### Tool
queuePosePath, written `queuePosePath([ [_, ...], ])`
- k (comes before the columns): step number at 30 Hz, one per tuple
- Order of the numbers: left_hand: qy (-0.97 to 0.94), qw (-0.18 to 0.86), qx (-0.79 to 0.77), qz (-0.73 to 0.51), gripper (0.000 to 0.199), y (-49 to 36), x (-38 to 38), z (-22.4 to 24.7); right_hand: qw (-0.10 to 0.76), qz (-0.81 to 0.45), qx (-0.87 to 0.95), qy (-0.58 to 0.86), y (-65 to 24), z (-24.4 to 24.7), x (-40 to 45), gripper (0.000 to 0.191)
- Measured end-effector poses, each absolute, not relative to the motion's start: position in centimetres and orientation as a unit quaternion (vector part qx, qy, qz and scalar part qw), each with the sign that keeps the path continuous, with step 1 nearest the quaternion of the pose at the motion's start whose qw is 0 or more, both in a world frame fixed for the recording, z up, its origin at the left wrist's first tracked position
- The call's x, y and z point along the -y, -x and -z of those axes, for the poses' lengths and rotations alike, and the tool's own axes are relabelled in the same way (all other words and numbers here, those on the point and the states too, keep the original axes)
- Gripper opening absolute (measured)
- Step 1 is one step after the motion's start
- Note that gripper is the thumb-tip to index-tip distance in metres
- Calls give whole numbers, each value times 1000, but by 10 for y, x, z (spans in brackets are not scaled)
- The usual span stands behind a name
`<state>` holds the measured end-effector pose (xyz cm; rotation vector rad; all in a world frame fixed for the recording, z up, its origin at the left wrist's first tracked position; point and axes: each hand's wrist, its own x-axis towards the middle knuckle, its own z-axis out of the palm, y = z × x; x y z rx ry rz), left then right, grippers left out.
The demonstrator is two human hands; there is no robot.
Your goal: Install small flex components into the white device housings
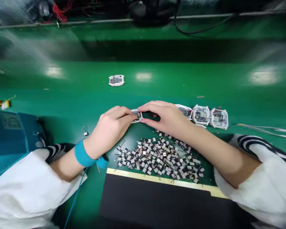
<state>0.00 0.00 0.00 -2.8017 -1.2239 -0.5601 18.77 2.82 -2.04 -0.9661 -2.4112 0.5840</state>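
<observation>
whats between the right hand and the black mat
Between the right hand and the black mat lie a pile of small parts and a yellow strip, in the head view.

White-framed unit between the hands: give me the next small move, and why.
Perhaps ease the left hand back slightly: its fingers cover the left part of the white-framed unit, hiding circuitry, while the right hand seems to brace the right edge.
</observation>
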Motion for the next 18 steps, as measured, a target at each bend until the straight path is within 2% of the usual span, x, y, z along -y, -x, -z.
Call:
queuePosePath([
  [18,893,7,426,143,19,-1,3,1,246,-216,876,355,-190,20,-28,22],
])
